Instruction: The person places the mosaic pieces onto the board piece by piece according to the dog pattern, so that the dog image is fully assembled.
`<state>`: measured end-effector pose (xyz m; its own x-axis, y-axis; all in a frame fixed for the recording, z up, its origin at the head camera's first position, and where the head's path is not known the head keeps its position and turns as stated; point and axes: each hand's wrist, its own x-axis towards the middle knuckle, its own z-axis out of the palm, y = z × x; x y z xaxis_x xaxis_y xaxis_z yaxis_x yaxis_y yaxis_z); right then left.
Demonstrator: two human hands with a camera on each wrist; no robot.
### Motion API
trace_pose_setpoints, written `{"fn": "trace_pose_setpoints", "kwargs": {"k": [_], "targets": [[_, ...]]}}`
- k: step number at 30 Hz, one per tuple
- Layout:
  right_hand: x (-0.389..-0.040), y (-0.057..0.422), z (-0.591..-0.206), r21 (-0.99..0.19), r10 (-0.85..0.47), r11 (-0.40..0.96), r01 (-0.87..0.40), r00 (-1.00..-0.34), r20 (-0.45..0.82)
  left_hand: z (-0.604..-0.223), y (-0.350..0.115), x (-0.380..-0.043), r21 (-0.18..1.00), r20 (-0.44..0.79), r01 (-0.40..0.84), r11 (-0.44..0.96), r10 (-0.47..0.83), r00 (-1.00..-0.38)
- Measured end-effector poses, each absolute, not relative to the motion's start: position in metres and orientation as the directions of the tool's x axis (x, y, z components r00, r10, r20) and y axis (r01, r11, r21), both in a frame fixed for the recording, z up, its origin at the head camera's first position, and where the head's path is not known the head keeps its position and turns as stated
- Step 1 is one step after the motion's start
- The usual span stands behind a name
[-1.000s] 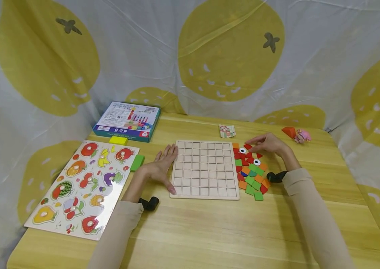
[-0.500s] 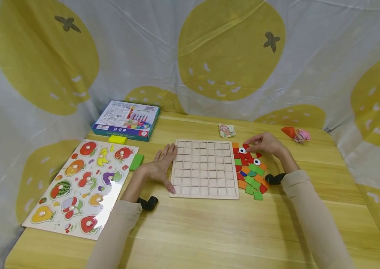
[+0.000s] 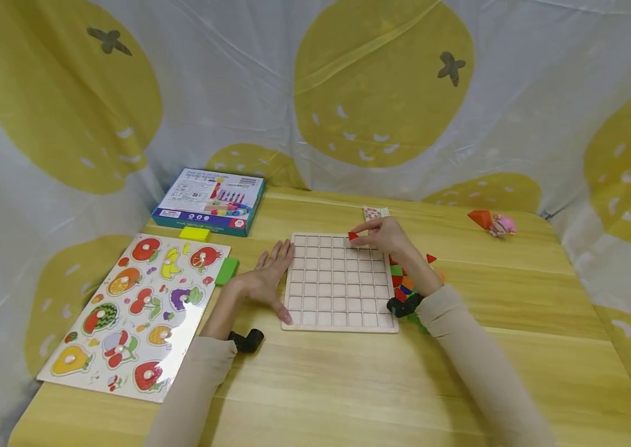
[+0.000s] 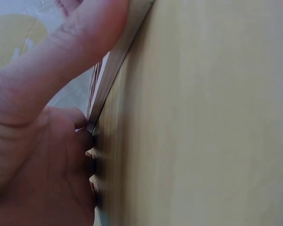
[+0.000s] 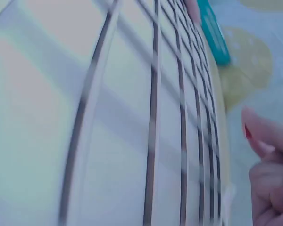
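A wooden grid board (image 3: 331,290) of small square cells lies on the table in the head view. Along its left edge rests my left hand (image 3: 265,280), fingers spread and thumb on the near left corner; the left wrist view shows the thumb (image 4: 70,52) against the board's side. Over the board's far edge, my right hand (image 3: 387,239) pinches a small red piece (image 3: 353,236) between thumb and fingertips. In the right wrist view a bit of the red piece (image 5: 248,131) shows between those fingers. Loose coloured pieces (image 3: 399,281) lie right of the board, partly hidden by the right arm.
A fruit puzzle board (image 3: 136,316) lies at the left, with a yellow block (image 3: 195,234) and a green block (image 3: 227,272) beside it. Behind is a boxed toy set (image 3: 210,202). A picture card (image 3: 376,213) and a pink figure (image 3: 502,225) are at the back.
My right hand has moved left from the pile of coloured pieces to above the board's far edge, carrying a red piece. The left hand has stayed on the board's left edge.
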<state>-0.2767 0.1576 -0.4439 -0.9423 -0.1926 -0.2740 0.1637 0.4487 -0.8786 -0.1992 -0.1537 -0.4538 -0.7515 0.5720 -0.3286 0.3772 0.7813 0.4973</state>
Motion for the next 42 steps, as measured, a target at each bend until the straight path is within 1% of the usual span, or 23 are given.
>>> {"fn": "trace_pose_setpoints", "kwargs": {"k": [3, 8, 12, 17, 20, 29, 32, 35, 38, 42], "targets": [[-0.277, 0.137, -0.446, -0.873, -0.174, 0.46, 0.16, -0.948, -0.265, -0.453, -0.152, -0.199, 0.496, -0.328, 0.382, 0.78, 0.576, -0.749], [-0.276, 0.12, -0.452, -0.849, -0.114, 0.474, 0.233, -0.94, -0.321, -0.453, -0.151, -0.199, 0.506, -0.331, 0.378, 0.776, 0.578, -0.746], [-0.277, 0.118, -0.455, -0.858, -0.104, 0.45, 0.246, -0.94, -0.324, -0.455, -0.151, -0.199, 0.498, -0.339, 0.372, 0.783, 0.571, -0.748], [-0.277, 0.122, -0.456, -0.865, -0.128, 0.435, 0.249, -0.934, -0.333, -0.455, -0.151, -0.199, 0.504, -0.34, 0.362, 0.784, 0.566, -0.751], [-0.277, 0.123, -0.456, -0.86, -0.134, 0.447, 0.247, -0.932, -0.337, -0.454, -0.15, -0.198, 0.512, -0.337, 0.362, 0.779, 0.57, -0.75], [-0.279, 0.124, -0.455, -0.849, -0.192, 0.509, 0.138, -0.944, -0.268, -0.454, -0.15, -0.198, 0.505, -0.33, 0.368, 0.781, 0.569, -0.754], [-0.279, 0.13, -0.452, -0.871, -0.229, 0.48, 0.104, -0.944, -0.239, -0.454, -0.149, -0.199, 0.508, -0.33, 0.367, 0.779, 0.569, -0.753], [-0.278, 0.146, -0.443, -0.89, -0.231, 0.446, 0.095, -0.948, -0.218, -0.454, -0.148, -0.2, 0.513, -0.325, 0.372, 0.774, 0.576, -0.75], [-0.275, 0.172, -0.435, -0.881, -0.205, 0.465, 0.09, -0.957, -0.206, -0.454, -0.149, -0.2, 0.513, -0.321, 0.375, 0.772, 0.578, -0.75], [-0.269, 0.212, -0.433, -0.855, -0.171, 0.507, 0.112, -0.959, -0.227, -0.454, -0.153, -0.199, 0.511, -0.319, 0.366, 0.777, 0.568, -0.759]]}}
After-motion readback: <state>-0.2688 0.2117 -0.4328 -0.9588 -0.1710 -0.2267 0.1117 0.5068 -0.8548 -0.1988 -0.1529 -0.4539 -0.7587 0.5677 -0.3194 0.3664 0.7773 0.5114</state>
